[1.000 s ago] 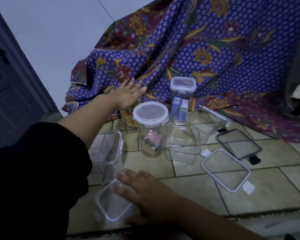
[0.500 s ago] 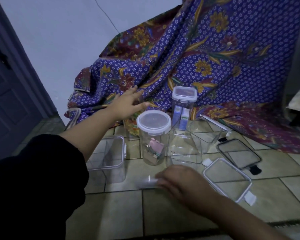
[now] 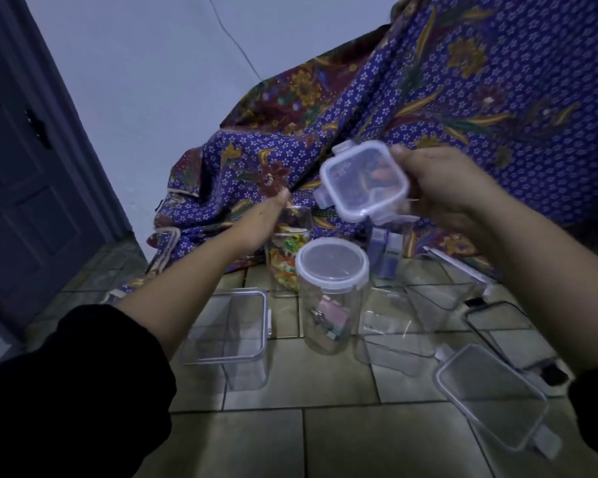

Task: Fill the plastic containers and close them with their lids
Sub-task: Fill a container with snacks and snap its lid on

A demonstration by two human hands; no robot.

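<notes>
My right hand holds a small square clear lid up in the air, tilted, above the containers. My left hand reaches across to the open top of a tall clear candy container filled with colourful wrapped pieces, and its fingers sit at the rim, partly hidden. In front stands a round jar with its round lid on and small clips inside. A tall container with blue items stands behind, half hidden by the raised lid.
Empty clear containers stand on the tiled floor: a square one at the left, two at the right. A clear rectangular lid and a black-rimmed lid lie at the right. Purple batik cloth drapes behind; a door is at the left.
My right hand has lifted the small square lid from the floor up to chest height. My left hand has dropped onto the rim of the candy container. The camera has tilted.
</notes>
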